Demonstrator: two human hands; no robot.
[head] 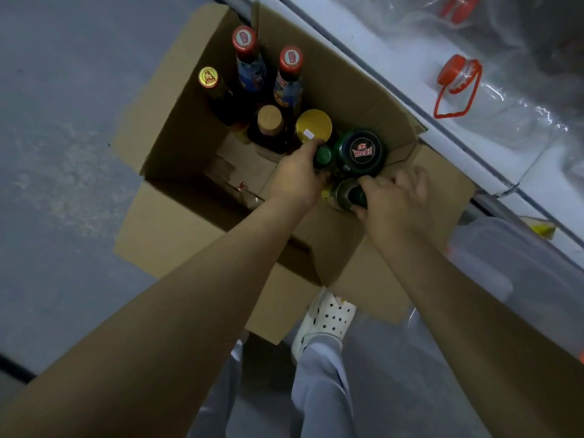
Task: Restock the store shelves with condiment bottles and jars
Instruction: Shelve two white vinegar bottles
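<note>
Here left hand (297,177) and right hand (396,200) grip bottles (323,156) near box (442,191) edge.

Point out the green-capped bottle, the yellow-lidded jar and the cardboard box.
green-capped bottle (323,155): head view, middle of its green cap.
yellow-lidded jar (313,123): head view, centre of the yellow lid.
cardboard box (189,134): head view, bare inner wall on the left.

"Yes!" on black lid of green jar (361,151); other labels unreadable.
</note>
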